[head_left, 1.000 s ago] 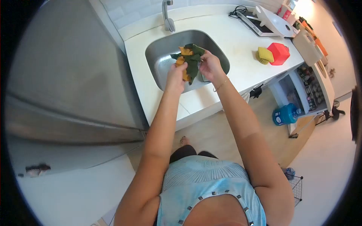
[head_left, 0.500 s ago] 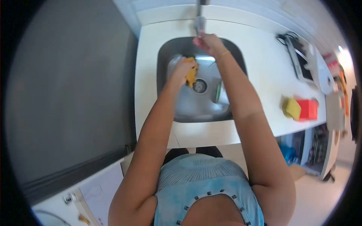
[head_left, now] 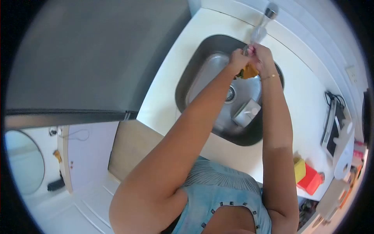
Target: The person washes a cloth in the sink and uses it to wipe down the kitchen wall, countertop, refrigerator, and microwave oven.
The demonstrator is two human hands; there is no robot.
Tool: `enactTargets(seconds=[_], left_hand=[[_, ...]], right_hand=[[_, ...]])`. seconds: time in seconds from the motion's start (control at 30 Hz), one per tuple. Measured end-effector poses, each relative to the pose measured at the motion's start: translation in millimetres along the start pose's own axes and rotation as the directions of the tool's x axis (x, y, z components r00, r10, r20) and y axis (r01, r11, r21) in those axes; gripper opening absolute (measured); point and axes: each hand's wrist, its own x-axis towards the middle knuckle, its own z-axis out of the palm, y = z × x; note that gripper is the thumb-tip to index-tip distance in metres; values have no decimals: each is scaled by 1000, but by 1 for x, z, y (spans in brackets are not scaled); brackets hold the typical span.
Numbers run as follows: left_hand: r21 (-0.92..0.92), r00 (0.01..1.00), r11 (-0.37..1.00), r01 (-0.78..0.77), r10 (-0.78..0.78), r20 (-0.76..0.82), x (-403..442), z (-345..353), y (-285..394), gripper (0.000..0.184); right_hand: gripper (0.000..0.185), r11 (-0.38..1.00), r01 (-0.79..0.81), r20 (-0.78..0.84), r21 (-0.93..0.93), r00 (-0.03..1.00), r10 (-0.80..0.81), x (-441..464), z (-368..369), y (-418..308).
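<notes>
Under the tap point(head_left: 258, 34) at the back of the steel sink point(head_left: 186, 86), my two hands are close together. A wet-looking orange-yellow cloth point(head_left: 250, 71) with dark patches hangs bunched below them. My left hand point(head_left: 238, 61) is closed on its left side. My right hand point(head_left: 264, 57), at the tap's mouth, has its fingers curled in over the cloth's upper part. Both hands hide much of the cloth. A white box-like container point(head_left: 249, 112) lies in the sink near the drain point(head_left: 230, 94), apart from both hands.
A yellow sponge point(head_left: 299, 170) leans by a red container point(head_left: 310, 179) on the right of the white counter point(head_left: 302, 113). Beyond them is a dark-screened device point(head_left: 332, 125) with cables. A large grey panel point(head_left: 89, 54) stands on the left.
The view has turned and shifted. My left hand has carried the cloth from near the drain up to the tap, and my right hand has come onto it there.
</notes>
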Motion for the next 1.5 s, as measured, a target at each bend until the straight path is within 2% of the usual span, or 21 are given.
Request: enactTargets(seconds=[0.1,0.13,0.17,0.23,0.3,0.33,0.4,0.5,0.53,0.57,0.63,0.67,0.73,0.83,0.97,1.07,1.13,1.23,1.33,1.47,1.5], left_hand=[[160,955,945,-284,294,-46,30,-1,-37,31],[241,888,871,-427,454,-66,43,7,-52,27],[220,893,877,-427,447,-50,44,8,-54,27],[129,750,742,-658,629,208,38,-12,-52,21],[-3,881,904,-428,418,223,27,-16,-56,22],[-18,879,905,-425,417,233,25,-18,-56,22],[-144,927,976,-166,204,315,21,-20,-52,23],[-93,902,982,-167,190,388,23,-25,-52,28],[-78,891,937,-340,347,292,29,-22,-54,25],[-84,889,936,-341,350,297,28,-23,-52,25],[347,893,826,-444,376,248,28,-32,-47,31],[342,891,827,-446,377,252,29,-32,-44,31],[699,966,668,-256,193,170,31,-31,-37,32],[588,963,774,-234,269,29,26,-32,-33,34],[532,964,804,-266,234,127,28,-32,-28,40],[454,857,729,-512,466,219,52,-20,-48,41],[856,930,364,-366,118,348,14,-15,1,41],[642,862,575,-507,352,366,59,-7,-53,40],[470,877,747,-470,335,345,36,-20,-22,23],[504,871,716,-484,337,358,53,-31,-46,27],[285,922,901,-327,238,306,58,-31,-51,26]], right_hand=[[14,996,-18,-64,82,998,23,-14,13,7],[14,998,-57,73,42,996,54,-12,8,13],[16,996,-87,197,-4,977,86,-10,0,18],[21,994,-75,153,-79,984,86,-16,1,24],[22,989,-106,171,-107,977,124,-23,7,28],[22,988,-105,154,-111,981,122,-24,11,26],[24,957,-132,184,-257,966,183,-24,16,17],[25,948,-98,221,-301,960,169,-23,16,6],[25,948,-95,215,-305,962,166,-22,16,3],[26,947,-103,195,-306,966,168,-23,17,-1],[26,945,-110,168,-309,971,168,-25,17,-6],[26,934,-111,172,-340,969,177,-25,17,-8],[25,922,-111,169,-372,968,185,-26,15,-9],[25,934,-122,202,-336,959,198,-22,8,-8],[24,942,-165,141,-292,967,213,-24,9,-9],[21,971,-143,133,-189,976,170,-17,3,-3],[20,987,-121,137,-106,981,135,-14,1,-2],[18,991,-129,179,-41,975,135,-17,7,-5],[18,990,-127,109,-68,985,134,-23,18,-7],[19,983,-145,176,-115,971,164,-23,18,-9],[20,978,-144,181,-148,969,170,-26,19,-10]])
